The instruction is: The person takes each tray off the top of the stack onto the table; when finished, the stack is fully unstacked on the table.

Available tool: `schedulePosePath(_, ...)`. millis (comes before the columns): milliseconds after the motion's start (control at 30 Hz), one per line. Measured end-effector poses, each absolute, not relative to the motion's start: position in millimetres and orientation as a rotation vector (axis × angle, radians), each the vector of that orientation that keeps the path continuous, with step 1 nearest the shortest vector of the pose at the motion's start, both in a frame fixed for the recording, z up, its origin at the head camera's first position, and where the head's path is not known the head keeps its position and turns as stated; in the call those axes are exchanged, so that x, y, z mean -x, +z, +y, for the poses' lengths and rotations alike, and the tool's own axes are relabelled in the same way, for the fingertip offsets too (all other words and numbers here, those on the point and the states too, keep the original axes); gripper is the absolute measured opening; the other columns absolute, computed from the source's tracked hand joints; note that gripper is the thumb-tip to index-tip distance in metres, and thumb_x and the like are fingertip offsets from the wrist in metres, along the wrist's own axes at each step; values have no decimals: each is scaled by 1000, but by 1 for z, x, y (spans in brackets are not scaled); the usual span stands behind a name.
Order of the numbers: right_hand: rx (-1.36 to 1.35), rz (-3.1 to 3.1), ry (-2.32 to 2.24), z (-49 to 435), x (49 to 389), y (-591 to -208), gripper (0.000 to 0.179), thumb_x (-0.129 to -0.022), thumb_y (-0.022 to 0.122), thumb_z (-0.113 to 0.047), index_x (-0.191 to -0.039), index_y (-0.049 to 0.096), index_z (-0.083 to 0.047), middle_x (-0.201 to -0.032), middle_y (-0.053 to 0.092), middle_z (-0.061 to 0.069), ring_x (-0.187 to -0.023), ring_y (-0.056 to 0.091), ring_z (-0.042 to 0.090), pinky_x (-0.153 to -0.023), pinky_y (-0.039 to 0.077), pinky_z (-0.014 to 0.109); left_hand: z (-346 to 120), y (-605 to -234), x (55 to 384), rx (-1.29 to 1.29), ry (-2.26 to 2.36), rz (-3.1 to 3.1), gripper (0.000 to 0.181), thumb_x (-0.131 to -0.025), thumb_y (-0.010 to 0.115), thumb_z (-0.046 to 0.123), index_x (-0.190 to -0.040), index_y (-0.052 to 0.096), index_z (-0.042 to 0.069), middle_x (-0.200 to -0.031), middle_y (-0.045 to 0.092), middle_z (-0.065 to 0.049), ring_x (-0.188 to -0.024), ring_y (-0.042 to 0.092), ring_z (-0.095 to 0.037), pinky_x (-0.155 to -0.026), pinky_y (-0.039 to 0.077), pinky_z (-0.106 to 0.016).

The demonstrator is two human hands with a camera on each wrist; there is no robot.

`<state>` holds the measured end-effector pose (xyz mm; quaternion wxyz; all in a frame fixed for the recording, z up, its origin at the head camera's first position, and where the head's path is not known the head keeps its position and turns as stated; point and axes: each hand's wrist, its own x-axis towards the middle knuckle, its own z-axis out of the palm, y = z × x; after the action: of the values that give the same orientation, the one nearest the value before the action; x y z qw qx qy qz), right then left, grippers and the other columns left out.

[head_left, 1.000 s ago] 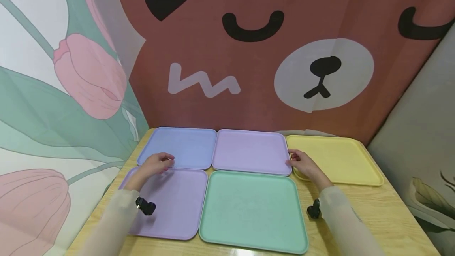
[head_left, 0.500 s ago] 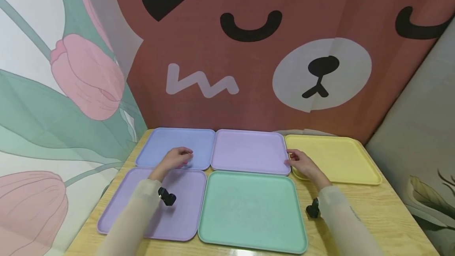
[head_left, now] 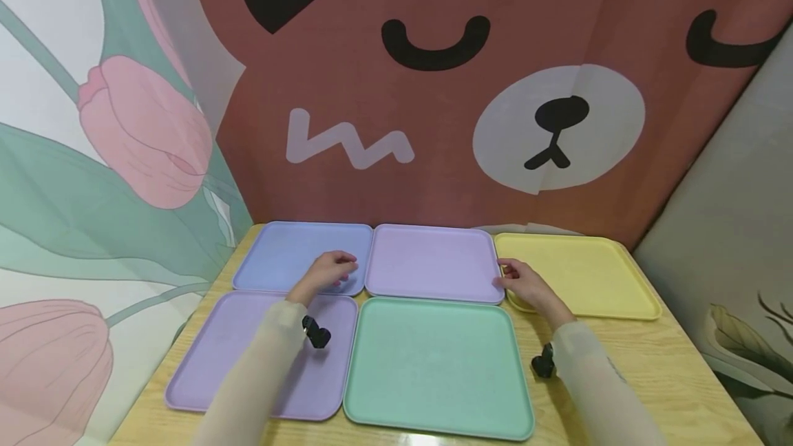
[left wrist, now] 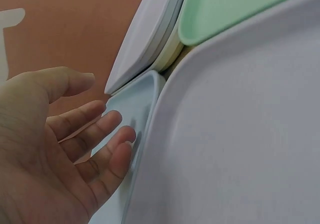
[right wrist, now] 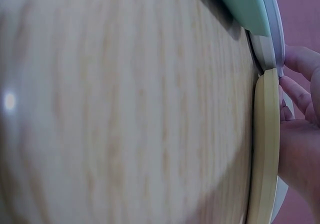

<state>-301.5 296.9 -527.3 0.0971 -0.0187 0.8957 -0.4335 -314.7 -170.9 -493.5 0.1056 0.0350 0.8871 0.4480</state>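
Note:
A lavender tray (head_left: 434, 263) lies in the middle of the back row. At its right edge, my right hand (head_left: 526, 284) pinches the rim with thumb and finger, the palm over the yellow tray (head_left: 582, 277). The right wrist view has that hand (right wrist: 302, 139) with its fingertips at the lavender rim. My left hand (head_left: 325, 274) is above the blue tray (head_left: 291, 253), near the lavender tray's left edge. Seen from the left wrist, the left hand (left wrist: 55, 134) has loosely bent fingers and nothing in them. There, the lavender tray (left wrist: 140, 39) tops a stack of paler trays.
A purple tray (head_left: 248, 356) lies front left under the left forearm, and a green tray (head_left: 440, 370) lies front centre. All rest on a wooden table (head_left: 619, 356). A bear-print curtain (head_left: 446, 184) hangs directly behind the back row.
My left hand has moved right, from the front left of the blue tray to near the lavender tray's left edge. The right hand has stayed at the lavender rim.

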Motion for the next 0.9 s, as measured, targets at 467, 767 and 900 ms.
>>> schedulePosePath(467, 50, 2668, -1269, 295, 301, -526, 65, -99, 68, -25, -151, 40, 1, -129, 50, 22, -114, 47, 34, -99, 43, 47, -146, -501, 325, -68, 1368, 2576, 41, -96, 68, 28, -129, 64, 3, -120, 68, -14, -95, 65, -24, -80, 58, -36)
schedulePosePath(767, 42, 2671, -1277, 292, 297, -521, 63, -99, 68, -22, -150, 40, 1, -125, 50, 20, -111, 47, 33, -93, 43, 43, -140, -506, 329, -89, 1354, 2587, 50, -90, 74, 24, -133, 62, 1, -115, 66, -12, -96, 62, -21, -77, 58, -34)
schedulePosePath(900, 37, 2681, -1268, 290, 297, -521, 63, -99, 68, -22, -150, 40, 2, -123, 50, 20, -111, 47, 33, -92, 43, 43, -140, -507, 330, -71, 1327, 2606, 53, -88, 76, 23, -134, 61, 2, -113, 66, -11, -97, 61, -21, -78, 57, -33)
